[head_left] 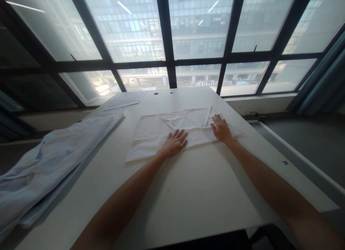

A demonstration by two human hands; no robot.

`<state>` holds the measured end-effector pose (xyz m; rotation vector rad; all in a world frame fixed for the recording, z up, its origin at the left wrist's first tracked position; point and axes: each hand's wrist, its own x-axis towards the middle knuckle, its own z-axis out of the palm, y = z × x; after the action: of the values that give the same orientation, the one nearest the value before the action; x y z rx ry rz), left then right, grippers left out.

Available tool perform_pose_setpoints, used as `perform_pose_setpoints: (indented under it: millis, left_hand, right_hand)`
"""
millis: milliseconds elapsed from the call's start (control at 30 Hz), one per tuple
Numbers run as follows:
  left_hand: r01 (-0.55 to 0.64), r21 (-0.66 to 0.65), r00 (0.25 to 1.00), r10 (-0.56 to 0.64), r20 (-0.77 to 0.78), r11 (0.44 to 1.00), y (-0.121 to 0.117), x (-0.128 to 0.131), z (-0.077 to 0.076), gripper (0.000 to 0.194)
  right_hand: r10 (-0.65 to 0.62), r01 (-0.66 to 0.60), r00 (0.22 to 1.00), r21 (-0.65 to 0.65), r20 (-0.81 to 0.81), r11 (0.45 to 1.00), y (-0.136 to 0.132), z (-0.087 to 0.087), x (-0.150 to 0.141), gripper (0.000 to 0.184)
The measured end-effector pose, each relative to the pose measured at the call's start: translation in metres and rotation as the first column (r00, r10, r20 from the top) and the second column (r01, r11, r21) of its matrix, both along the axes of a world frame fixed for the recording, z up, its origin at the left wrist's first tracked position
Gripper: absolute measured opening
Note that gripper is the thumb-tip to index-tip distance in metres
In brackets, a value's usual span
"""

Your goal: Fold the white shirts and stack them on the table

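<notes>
A white garment (151, 127), partly folded, lies flat across the middle of the white table (188, 192). Its near edge is turned over in a long strip, and a loose triangular flap shows on top. My left hand (175, 142) rests palm down on the near strip, fingers spread. Farther right, my right hand (221, 128) lies flat on the cloth near its right end, its fingers also apart. Neither hand grips the fabric. The exact kind of garment cannot be made out.
A heap of pale, crumpled cloth (54, 163) hangs over the table's left edge. Beyond it lie sheets of paper (122, 100). Two small dark items, one a round spot (156, 94), are near the far edge. Tall windows stand behind; a blue curtain (320, 81) hangs right.
</notes>
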<state>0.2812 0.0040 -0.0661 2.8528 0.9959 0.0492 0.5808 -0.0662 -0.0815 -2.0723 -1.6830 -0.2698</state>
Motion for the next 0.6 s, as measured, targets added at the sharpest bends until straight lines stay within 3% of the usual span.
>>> perform_pose_setpoints:
  millis: [67, 133, 300, 433, 600]
  left_hand:
    - [0.001, 0.009, 1.000, -0.001, 0.006, 1.000, 0.000, 0.000, -0.001, 0.060]
    - [0.000, 0.018, 1.000, -0.001, 0.014, 1.000, 0.000, -0.001, -0.001, 0.060]
    - [-0.041, 0.048, 0.997, 0.038, 0.070, 0.998, -0.002, -0.002, -0.006, 0.060]
    - [-0.220, 0.083, 0.968, 0.207, 0.138, 0.972, -0.003, -0.008, -0.008, 0.061]
    - [-0.297, 0.068, 0.954, 0.294, 0.055, 0.952, 0.007, -0.056, -0.007, 0.061]
  right_hand:
    - [0.221, -0.218, 0.975, -0.088, 0.027, 0.972, 0.002, 0.002, -0.030, 0.061]
    - [0.336, -0.325, 0.942, -0.204, 0.020, 0.924, 0.003, 0.002, -0.050, 0.062]
    - [0.304, -0.283, 0.953, -0.375, -0.004, 0.883, 0.003, -0.001, -0.052, 0.066]
    - [0.287, -0.261, 0.958, -0.391, 0.008, 0.883, 0.003, 0.000, -0.044, 0.067]
    - [0.286, -0.261, 0.958, -0.388, 0.007, 0.884, 0.003, -0.002, -0.048, 0.068]
